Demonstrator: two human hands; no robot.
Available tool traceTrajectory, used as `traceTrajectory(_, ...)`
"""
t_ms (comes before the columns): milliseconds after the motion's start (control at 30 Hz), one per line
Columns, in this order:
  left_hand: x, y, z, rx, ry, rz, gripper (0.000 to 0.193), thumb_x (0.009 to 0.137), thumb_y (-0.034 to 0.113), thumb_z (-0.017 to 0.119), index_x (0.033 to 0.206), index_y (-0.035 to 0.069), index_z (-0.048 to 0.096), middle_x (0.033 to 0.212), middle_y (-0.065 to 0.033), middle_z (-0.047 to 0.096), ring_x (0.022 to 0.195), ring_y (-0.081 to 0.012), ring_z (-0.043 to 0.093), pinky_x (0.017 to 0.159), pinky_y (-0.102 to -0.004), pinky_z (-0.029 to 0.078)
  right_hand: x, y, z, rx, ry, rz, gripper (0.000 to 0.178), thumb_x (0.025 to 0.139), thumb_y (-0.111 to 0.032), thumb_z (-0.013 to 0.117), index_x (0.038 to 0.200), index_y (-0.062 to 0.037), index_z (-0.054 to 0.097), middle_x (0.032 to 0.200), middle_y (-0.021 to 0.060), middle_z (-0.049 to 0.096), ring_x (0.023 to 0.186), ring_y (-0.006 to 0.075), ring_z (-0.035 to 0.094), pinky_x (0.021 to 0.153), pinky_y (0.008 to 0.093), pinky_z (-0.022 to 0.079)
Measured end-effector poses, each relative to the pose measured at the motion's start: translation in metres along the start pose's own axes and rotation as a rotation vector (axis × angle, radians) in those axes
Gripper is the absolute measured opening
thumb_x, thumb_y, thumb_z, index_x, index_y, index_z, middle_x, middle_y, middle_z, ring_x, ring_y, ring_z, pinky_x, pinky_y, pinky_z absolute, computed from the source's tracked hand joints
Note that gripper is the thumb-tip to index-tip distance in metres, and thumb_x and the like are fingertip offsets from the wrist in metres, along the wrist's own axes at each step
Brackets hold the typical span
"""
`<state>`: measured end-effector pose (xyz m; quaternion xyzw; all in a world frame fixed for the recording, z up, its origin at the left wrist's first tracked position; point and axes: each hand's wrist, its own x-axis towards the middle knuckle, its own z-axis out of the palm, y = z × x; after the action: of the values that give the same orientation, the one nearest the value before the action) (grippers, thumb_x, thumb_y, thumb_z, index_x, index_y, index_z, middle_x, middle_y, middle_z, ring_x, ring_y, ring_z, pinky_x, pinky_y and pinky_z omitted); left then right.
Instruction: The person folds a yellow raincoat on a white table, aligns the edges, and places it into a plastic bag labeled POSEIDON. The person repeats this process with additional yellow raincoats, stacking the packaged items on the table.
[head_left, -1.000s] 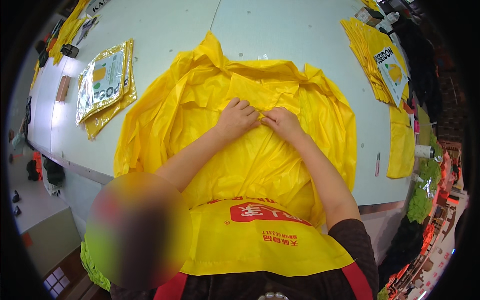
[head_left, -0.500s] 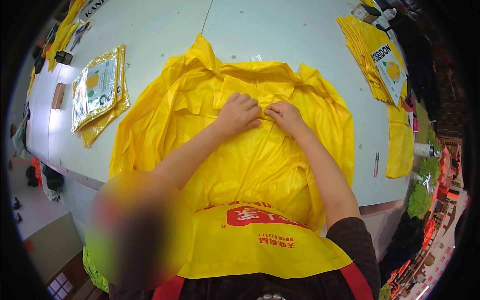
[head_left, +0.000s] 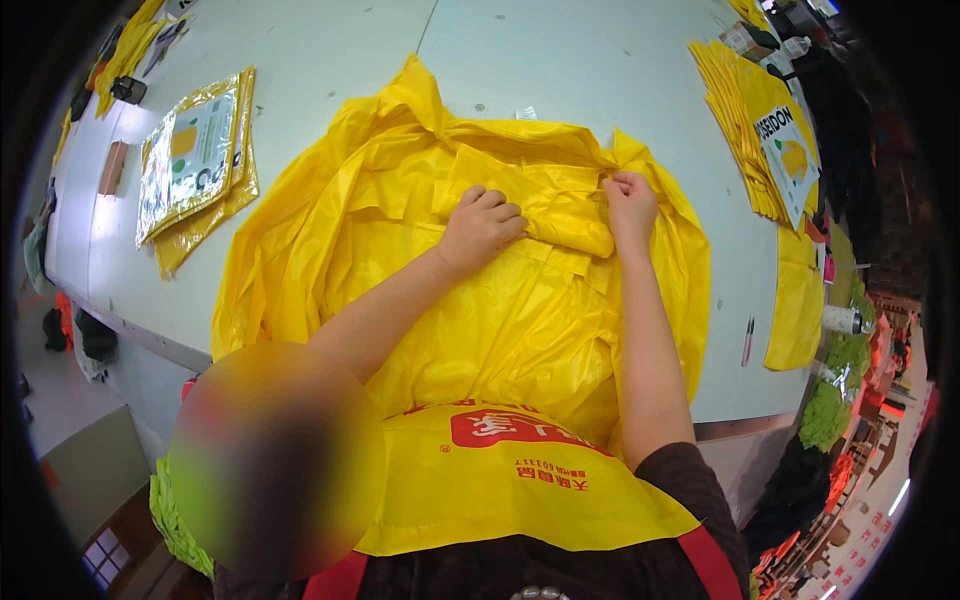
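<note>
A shiny yellow rain jacket (head_left: 430,300) lies spread and crumpled on the table in front of me, its near part running down to my yellow apron. My left hand (head_left: 482,228) rests on its middle with the fingers curled onto a folded flap (head_left: 565,215). Just beyond the flap's right end, my right hand (head_left: 630,208) is closed in a pinch at the jacket's fabric. The fingertips hide the exact bit being gripped.
On the pale table (head_left: 530,55), clear-wrapped yellow packages (head_left: 195,165) lie left. A stack of folded yellow garments (head_left: 750,130) sits right, above a yellow cloth piece (head_left: 793,300). Small snips (head_left: 748,342) lie near the right edge, by a white cup (head_left: 842,319). A brown block (head_left: 114,168) is far left.
My right hand has moved right and slightly up, away from my left hand. The flap between them now lies stretched farther right. My left hand has stayed nearly in place.
</note>
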<state>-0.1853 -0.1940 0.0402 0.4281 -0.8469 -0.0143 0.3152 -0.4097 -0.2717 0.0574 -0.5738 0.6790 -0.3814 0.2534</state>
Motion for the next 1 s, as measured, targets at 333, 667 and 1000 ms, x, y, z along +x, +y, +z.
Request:
traceTrajectory(333, 0.005, -0.004, 0.004, -0.058, -0.032, -0.073, 0.013, 0.076, 0.024, 0.065, 0.081, 0.012, 0.062, 0.082, 0.0007, 0.061, 0.083, -0.0189, 0.054, 0.076, -0.0334, 0.039, -0.020, -0.019, -0.001, -0.354, -0.572, -0.775, 0.015, 0.081, -0.021, 0.061, 0.086, -0.0069, 0.062, 0.087, 0.0065, 0.060, 0.087, 0.0274, 0.051, 0.078, 0.0348, 0.044)
traceTrajectory(667, 0.046, -0.033, 0.013, 0.025, -0.204, -0.262, 0.024, 0.079, 0.033, 0.060, 0.076, 0.010, 0.065, 0.075, -0.0039, 0.062, 0.083, -0.0235, 0.055, 0.076, -0.0361, 0.043, -0.022, -0.043, 0.002, -0.585, -0.379, -0.992, 0.025, 0.071, -0.027, 0.068, 0.084, -0.0076, 0.059, 0.083, 0.0058, 0.053, 0.087, 0.0245, 0.050, 0.076, 0.0375, 0.043)
traceTrajectory(1000, 0.074, -0.049, 0.021, -0.194, -0.275, -0.589, 0.020, 0.075, 0.028, 0.064, 0.080, 0.010, 0.060, 0.076, -0.0086, 0.061, 0.075, -0.0284, 0.059, 0.078, -0.0383, 0.043, 0.004, -0.018, 0.036, -0.247, -0.485, -0.975, 0.020, 0.075, -0.020, 0.066, 0.087, -0.0056, 0.059, 0.078, 0.0095, 0.056, 0.076, 0.0287, 0.054, 0.070, 0.0369, 0.045)
